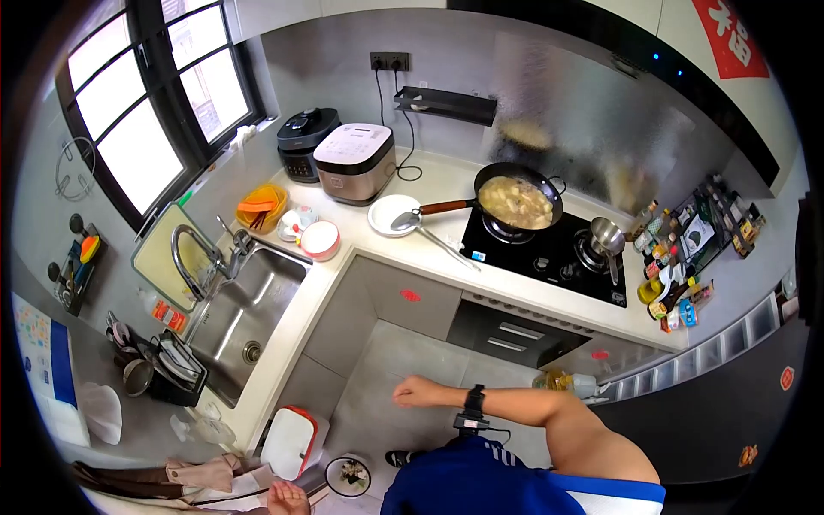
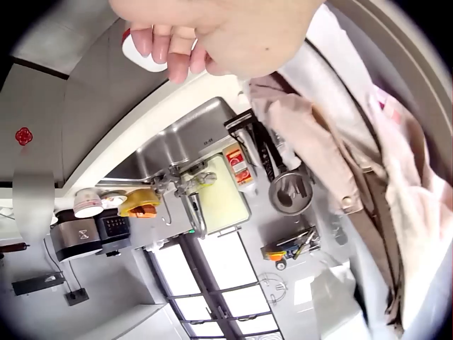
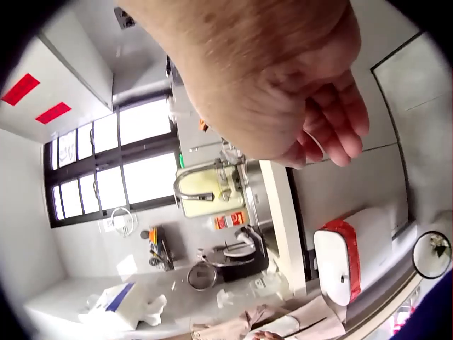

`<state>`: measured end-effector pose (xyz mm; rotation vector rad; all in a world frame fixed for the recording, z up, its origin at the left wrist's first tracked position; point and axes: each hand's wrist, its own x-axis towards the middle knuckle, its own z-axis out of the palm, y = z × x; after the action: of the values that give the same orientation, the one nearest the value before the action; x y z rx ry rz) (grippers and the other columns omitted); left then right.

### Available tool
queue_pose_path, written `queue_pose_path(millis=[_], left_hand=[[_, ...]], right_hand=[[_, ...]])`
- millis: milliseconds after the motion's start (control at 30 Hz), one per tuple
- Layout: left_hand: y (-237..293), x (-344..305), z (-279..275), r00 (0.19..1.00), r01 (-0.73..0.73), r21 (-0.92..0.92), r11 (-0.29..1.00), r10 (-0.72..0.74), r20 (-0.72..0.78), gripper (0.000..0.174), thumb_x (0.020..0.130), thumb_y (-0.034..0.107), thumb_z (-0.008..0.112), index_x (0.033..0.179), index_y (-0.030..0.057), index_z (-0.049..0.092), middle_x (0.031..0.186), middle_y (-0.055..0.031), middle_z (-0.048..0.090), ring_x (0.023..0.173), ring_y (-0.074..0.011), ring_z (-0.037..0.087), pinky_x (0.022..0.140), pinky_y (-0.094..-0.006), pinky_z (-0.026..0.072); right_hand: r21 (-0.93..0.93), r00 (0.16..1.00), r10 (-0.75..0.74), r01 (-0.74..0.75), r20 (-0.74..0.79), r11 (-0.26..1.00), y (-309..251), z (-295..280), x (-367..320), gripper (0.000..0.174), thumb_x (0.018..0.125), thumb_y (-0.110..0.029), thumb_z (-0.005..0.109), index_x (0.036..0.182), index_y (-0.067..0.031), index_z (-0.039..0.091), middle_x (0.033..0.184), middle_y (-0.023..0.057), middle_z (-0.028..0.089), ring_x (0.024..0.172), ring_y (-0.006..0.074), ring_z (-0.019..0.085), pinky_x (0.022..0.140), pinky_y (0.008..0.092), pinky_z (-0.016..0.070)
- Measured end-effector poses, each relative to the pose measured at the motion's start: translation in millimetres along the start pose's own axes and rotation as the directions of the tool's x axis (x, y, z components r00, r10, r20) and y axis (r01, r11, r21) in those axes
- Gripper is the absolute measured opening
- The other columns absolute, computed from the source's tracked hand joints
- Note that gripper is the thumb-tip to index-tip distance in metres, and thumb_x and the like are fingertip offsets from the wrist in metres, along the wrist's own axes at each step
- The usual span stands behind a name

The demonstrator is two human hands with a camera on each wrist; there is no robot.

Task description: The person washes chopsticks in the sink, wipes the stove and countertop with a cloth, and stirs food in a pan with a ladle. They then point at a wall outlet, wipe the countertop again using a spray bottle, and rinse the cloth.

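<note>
My left hand [image 1: 287, 498] is low at the bottom of the head view, beside hanging cloth garments [image 1: 206, 475] and just below a white bin with a red-trimmed lid [image 1: 290, 442]. Its fingers [image 2: 161, 44] are loosely bent with nothing in them. Over the grey floor [image 1: 378, 369] is my right hand [image 1: 418, 392], a black strap and wrist camera behind it. Nothing sits in its loosely curled fingers [image 3: 340, 124]. On the stove, a wok [image 1: 518, 197] holds pieces of food in liquid. A ladle [image 1: 438, 240] lies with its head on a white plate [image 1: 390, 212].
A steel sink [image 1: 287, 279] sits in the left counter, a dish rack [image 1: 176, 365] by its near end. Rice cooker [image 1: 356, 163], bowls and an orange basket stand along the back. A small pot [image 1: 606, 237] is on the right burner, bottles beyond it. A round bin [image 1: 348, 475] stands on the floor.
</note>
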<state>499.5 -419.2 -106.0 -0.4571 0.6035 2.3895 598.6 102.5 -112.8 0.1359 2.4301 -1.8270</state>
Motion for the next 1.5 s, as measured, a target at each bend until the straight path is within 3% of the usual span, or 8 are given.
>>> queue_pose_path(millis=[100, 233, 267, 300, 500, 633, 867, 1500], left_hand=[[-38.2, 24.8, 50.3, 0.951, -0.079, 0.171, 0.982, 0.126, -0.283, 0.023, 0.094, 0.025, 0.063, 0.111, 0.0080, 0.062, 0.113, -0.0076, 0.062, 0.104, -0.0244, 0.056, 0.097, -0.0425, 0.0431], [-71.0, 52.3, 64.0, 1.000, 0.030, 0.088, 0.996, -0.030, -0.002, 0.037, 0.091, 0.026, 0.070, 0.121, 0.0078, 0.058, 0.116, -0.0085, 0.062, 0.110, -0.0255, 0.056, 0.100, -0.0444, 0.0432], [-97.7, 50.2, 112.8, 0.952, -0.056, 0.048, 0.997, 0.068, -0.299, 0.012, 0.093, 0.017, 0.062, 0.102, 0.0098, 0.069, 0.099, -0.0010, 0.070, 0.094, -0.0181, 0.065, 0.085, -0.0302, 0.0524], [-112.2, 51.2, 139.3, 0.937, -0.092, 0.112, 0.989, 0.124, -0.326, 0.009, 0.090, 0.018, 0.063, 0.095, 0.0123, 0.068, 0.095, 0.0023, 0.070, 0.092, -0.0159, 0.065, 0.084, -0.0298, 0.0514], [-163.5, 72.0, 200.3, 0.922, -0.075, 0.179, 0.981, 0.137, -0.362, 0.008, 0.087, 0.019, 0.066, 0.094, 0.0137, 0.066, 0.090, 0.0029, 0.069, 0.089, -0.0156, 0.063, 0.081, -0.0322, 0.0511], [-188.0, 101.9, 234.4, 0.938, -0.093, 0.163, 0.982, 0.141, -0.315, 0.007, 0.087, 0.015, 0.066, 0.090, 0.0093, 0.065, 0.094, -0.0009, 0.069, 0.093, -0.0185, 0.064, 0.088, -0.0342, 0.0522], [-196.1, 186.9, 272.4, 0.964, 0.107, 0.250, 0.962, -0.039, -0.262, 0.007, 0.087, 0.016, 0.068, 0.091, 0.0098, 0.067, 0.094, -0.0018, 0.069, 0.093, -0.0197, 0.065, 0.086, -0.0341, 0.0530], [-168.9, 385.9, 339.7, 0.932, 0.350, 0.216, 0.912, -0.314, -0.183, 0.006, 0.089, 0.012, 0.065, 0.094, 0.0093, 0.066, 0.088, -0.0024, 0.067, 0.083, -0.0181, 0.064, 0.079, -0.0321, 0.0533]], right_hand=[[0.059, 0.994, 0.100, -0.097, -0.049, 0.994, 31.1, -36.8, -51.0, 0.022, 0.090, -0.018, 0.061, 0.081, 0.0000, 0.068, 0.068, 0.0043, 0.066, 0.062, 0.0115, 0.061, 0.061, 0.0298, 0.0499], [0.202, 0.966, 0.251, -0.236, -0.053, 0.950, 75.9, -81.7, -111.6, 0.026, 0.097, -0.023, 0.062, 0.100, 0.0007, 0.071, 0.083, 0.0038, 0.072, 0.076, 0.0107, 0.067, 0.070, 0.0257, 0.0544], [0.232, 0.959, 0.276, -0.255, -0.062, 0.939, 85.6, -91.5, -125.8, 0.025, 0.097, -0.023, 0.062, 0.101, 0.0002, 0.072, 0.085, 0.0039, 0.072, 0.077, 0.0108, 0.067, 0.070, 0.0254, 0.0543], [0.263, 0.951, 0.302, -0.274, -0.071, 0.925, 94.6, -99.7, -140.3, 0.025, 0.098, -0.024, 0.063, 0.102, -0.0004, 0.072, 0.086, 0.0040, 0.072, 0.077, 0.0109, 0.067, 0.070, 0.0252, 0.0543], [0.434, 0.862, 0.495, -0.406, -0.110, 0.804, 136.7, -130.8, -202.5, 0.026, 0.097, -0.026, 0.065, 0.104, -0.0018, 0.072, 0.091, 0.0066, 0.073, 0.079, 0.0124, 0.069, 0.070, 0.0255, 0.0549], [0.543, 0.800, 0.586, -0.437, -0.130, 0.717, 145.1, -142.2, -222.4, 0.026, 0.097, -0.026, 0.065, 0.105, -0.0011, 0.071, 0.092, 0.0084, 0.073, 0.079, 0.0143, 0.070, 0.070, 0.0259, 0.0555], [0.643, 0.736, 0.641, -0.387, -0.217, 0.661, 147.4, -149.7, -218.4, 0.025, 0.097, -0.020, 0.065, 0.107, 0.0016, 0.070, 0.091, 0.0113, 0.074, 0.077, 0.0163, 0.071, 0.070, 0.0268, 0.0564], [0.738, 0.495, 0.761, -0.302, -0.419, 0.603, 102.8, -135.3, -135.1, 0.020, 0.097, -0.013, 0.063, 0.104, 0.0042, 0.070, 0.089, 0.0139, 0.074, 0.072, 0.0171, 0.071, 0.064, 0.0265, 0.0573]])
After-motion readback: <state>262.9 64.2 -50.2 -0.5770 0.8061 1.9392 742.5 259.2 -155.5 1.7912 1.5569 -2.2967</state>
